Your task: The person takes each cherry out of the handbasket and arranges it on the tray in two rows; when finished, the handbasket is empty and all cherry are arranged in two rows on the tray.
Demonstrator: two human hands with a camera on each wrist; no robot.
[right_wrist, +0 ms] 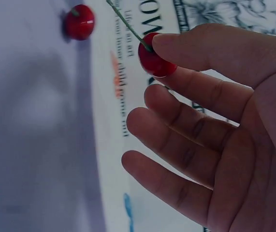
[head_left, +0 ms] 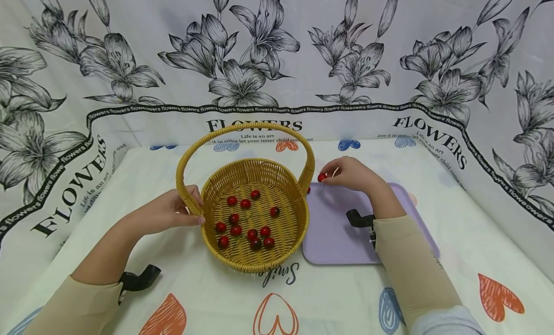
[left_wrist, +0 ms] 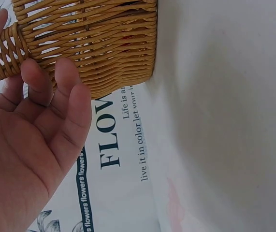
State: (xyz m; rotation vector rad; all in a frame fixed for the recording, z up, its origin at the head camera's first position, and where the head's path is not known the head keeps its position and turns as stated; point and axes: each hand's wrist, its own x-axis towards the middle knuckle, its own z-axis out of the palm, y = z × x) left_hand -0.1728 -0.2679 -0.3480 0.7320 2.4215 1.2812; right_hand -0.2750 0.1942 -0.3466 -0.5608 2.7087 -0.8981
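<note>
Nearest the head camera, two beige sleeves reach over a table covered by a white cloth printed with hearts; a black strap sits at each wrist.

Beyond the sleeves stands a wicker basket with a tall arched handle; about a dozen red cherries lie scattered on its woven floor. Just right of the basket, touching or nearly touching its wall, lies a flat lilac tray; one lone cherry rests at its far edge, close to the basket.

The left hand rests against the basket's left side where the handle meets the rim; its fingers are fairly straight and lie on the weave, thumb behind the handle base.

The right hand hovers over the tray's far corner; thumb and forefinger pinch a stemmed cherry, held clear of the tray beside the basket's right handle base, the other fingers loosely spread.

Farthest back hangs a white backdrop printed with black lilies and the word FLOWERS.
</note>
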